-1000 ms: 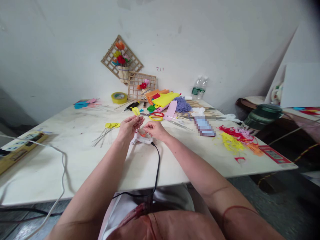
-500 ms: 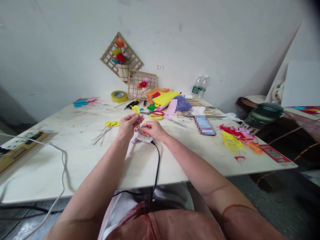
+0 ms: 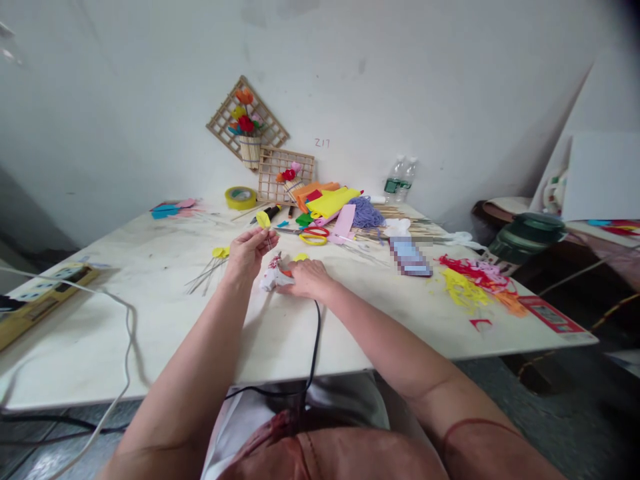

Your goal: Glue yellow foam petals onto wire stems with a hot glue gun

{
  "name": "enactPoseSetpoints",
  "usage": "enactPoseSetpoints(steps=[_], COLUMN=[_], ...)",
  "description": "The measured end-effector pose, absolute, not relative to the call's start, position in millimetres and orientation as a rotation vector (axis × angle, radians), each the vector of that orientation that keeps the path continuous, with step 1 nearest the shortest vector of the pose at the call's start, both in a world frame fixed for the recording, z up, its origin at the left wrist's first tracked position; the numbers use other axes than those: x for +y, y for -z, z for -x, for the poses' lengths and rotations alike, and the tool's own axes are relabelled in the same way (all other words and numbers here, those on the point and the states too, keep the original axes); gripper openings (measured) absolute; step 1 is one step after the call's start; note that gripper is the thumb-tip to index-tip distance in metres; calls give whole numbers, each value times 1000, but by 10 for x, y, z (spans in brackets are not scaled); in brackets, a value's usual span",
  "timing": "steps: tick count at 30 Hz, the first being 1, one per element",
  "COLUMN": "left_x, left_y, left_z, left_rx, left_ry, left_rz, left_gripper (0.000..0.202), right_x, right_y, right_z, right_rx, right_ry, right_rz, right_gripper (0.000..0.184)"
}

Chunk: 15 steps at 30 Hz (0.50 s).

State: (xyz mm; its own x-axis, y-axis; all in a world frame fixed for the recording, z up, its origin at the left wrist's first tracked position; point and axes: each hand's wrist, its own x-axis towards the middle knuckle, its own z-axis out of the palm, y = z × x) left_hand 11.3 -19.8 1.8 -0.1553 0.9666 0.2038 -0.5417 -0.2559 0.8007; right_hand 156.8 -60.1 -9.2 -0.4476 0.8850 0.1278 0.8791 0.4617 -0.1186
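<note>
My left hand (image 3: 249,252) is raised over the table, its fingers pinching the thin wire stem of a yellow petal (image 3: 263,219). The petal stands above the fingertips. Just to the right, my right hand (image 3: 309,279) is closed around a small white corded device (image 3: 275,275) with red markings, its kind unclear. Part of the device is hidden by the fingers, and its black cord (image 3: 317,340) runs down over the table edge. Behind the right hand lies a yellow piece (image 3: 301,257). Further yellow petals on wires (image 3: 220,253) rest left of my left hand.
Red-and-yellow scissors (image 3: 314,235), coloured sheets (image 3: 333,202) and purple yarn (image 3: 367,211) lie behind my hands. A phone (image 3: 410,257) and coloured scraps (image 3: 465,290) are to the right. At far left is a power strip (image 3: 47,300); yellow tape (image 3: 241,197) sits near the wall.
My left hand has moved slightly left and away from my right hand, with the yellow petal. My right hand has come down onto the white corded device, which has turned.
</note>
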Motion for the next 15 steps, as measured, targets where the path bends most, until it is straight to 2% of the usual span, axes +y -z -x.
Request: enactPoseSetpoints(steps=[6, 10, 15], left_x=[-201, -211, -195], left_y=[-22, -68, -140], left_z=[-108, -59, 126], left_rx=[660, 644, 610], left_ry=[-1678, -1719, -1863], left_rz=[-877, -857, -778], left_gripper=[9, 8, 5], right_x=[-655, -631, -567], right_y=[108, 110, 60], right_z=[-1489, -1517, -1619], right_rx=[-2593, -2600, -2526], right_ry=[-48, 3, 144], right_rz=[1541, 1497, 1535], right_gripper=[33, 32, 40])
